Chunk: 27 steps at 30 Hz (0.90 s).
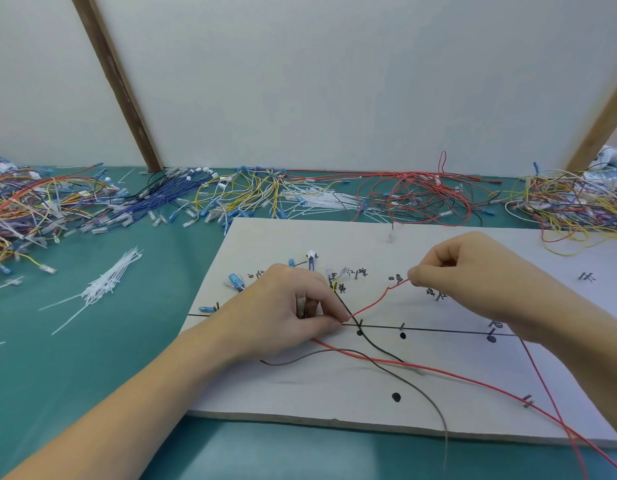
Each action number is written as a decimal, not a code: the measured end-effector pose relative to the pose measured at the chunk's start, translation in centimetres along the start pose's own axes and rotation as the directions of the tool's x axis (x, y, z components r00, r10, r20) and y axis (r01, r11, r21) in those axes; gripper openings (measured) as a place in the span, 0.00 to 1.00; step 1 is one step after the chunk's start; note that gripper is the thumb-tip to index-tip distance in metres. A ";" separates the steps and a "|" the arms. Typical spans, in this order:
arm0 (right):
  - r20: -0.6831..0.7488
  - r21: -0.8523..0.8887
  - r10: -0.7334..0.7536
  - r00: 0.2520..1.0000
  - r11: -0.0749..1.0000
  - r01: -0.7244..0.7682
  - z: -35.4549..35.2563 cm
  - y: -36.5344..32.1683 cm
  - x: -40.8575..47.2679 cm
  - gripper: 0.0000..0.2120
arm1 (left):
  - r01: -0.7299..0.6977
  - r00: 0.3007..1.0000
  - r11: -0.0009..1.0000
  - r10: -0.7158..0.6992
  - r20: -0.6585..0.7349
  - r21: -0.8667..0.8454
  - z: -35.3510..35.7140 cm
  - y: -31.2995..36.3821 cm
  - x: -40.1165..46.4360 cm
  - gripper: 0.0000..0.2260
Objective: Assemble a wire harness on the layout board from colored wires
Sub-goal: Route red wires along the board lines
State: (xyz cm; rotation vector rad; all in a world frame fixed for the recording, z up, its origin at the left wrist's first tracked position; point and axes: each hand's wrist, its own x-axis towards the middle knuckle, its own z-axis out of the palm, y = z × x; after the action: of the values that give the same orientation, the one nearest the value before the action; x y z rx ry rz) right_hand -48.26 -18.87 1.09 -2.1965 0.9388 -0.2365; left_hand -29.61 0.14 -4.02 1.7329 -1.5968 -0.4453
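Both grips pinch one red wire [373, 304] over the white layout board [300, 393] on the tabletop [92, 341]: left hand [286, 306] at its lower end, right hand [466, 268] at its upper end, the wire stretched slack between them.

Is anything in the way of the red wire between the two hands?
No. The red wire runs free above the layout board from the left hand to the right hand, which both pinch it. A black wire passes beside the left fingertips, not across the span.
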 end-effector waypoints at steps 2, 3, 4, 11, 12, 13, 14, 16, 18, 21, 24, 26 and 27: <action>0.010 0.000 0.016 1.000 1.000 -0.016 0.4 -1.0 0.8 0.17 | 0.001 1.000 1.000 -0.001 0.007 -0.004 0.0 0.1 0.0 0.09; 0.024 0.029 0.025 0.999 0.999 -0.026 0.9 -1.6 1.3 0.16 | 0.000 1.000 1.000 0.000 0.011 0.002 0.1 0.1 0.0 0.09; 0.040 0.076 0.034 0.999 0.996 -0.037 1.4 -2.3 1.7 0.14 | -0.004 1.000 1.000 0.004 0.012 0.013 0.1 0.1 0.0 0.09; 0.220 0.653 0.176 0.959 0.704 -0.279 4.5 -5.0 3.7 0.05 | -0.010 1.000 0.999 0.011 -0.020 0.042 0.1 -0.2 -0.1 0.07; 0.215 0.695 0.173 0.961 0.665 -0.275 4.9 -4.9 3.7 0.05 | -0.008 1.000 0.999 0.009 -0.022 0.040 0.2 -0.3 -0.1 0.07; 0.202 0.731 0.162 0.966 0.632 -0.259 5.3 -4.6 3.7 0.05 | -0.005 1.000 0.999 0.006 -0.023 0.040 0.2 -0.3 0.0 0.06; 0.188 0.760 0.149 0.971 0.604 -0.240 5.6 -4.4 3.7 0.05 | -0.003 1.000 0.999 0.004 -0.025 0.040 0.2 -0.4 0.0 0.06; 0.169 0.798 0.109 0.980 0.568 -0.201 5.9 -3.8 3.6 0.05 | 0.001 1.000 0.999 0.000 -0.019 0.032 0.2 -0.5 0.0 0.06; 0.180 0.824 0.033 0.983 0.540 -0.169 6.0 -3.1 3.5 0.06 | 0.009 1.000 1.000 -0.009 -0.009 0.019 0.2 -0.5 0.0 0.05; 0.206 0.819 -0.103 0.973 0.563 -0.113 5.7 -2.2 3.3 0.08 | 0.025 1.000 1.000 -0.025 -0.004 -0.002 0.2 -0.4 0.0 0.06; 0.167 0.736 -0.206 0.964 0.677 0.017 5.1 -1.5 3.1 0.12 | 0.028 1.000 1.000 -0.028 0.000 -0.002 0.2 -0.4 0.1 0.06; 0.160 0.712 -0.262 0.952 0.699 0.072 4.9 -1.3 3.0 0.13 | 0.033 0.999 0.999 -0.033 0.001 -0.008 0.1 -0.5 0.1 0.06; 0.159 0.713 -0.289 0.944 0.695 0.093 4.8 -1.2 3.0 0.13 | 0.036 0.999 0.999 -0.036 0.002 -0.017 0.2 -0.5 0.1 0.06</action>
State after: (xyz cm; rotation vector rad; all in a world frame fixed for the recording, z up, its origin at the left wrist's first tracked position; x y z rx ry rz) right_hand -43.39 -17.73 -1.86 -1.5464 0.3601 -0.3299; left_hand -29.37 0.03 -4.45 1.7508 -1.5604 -0.4766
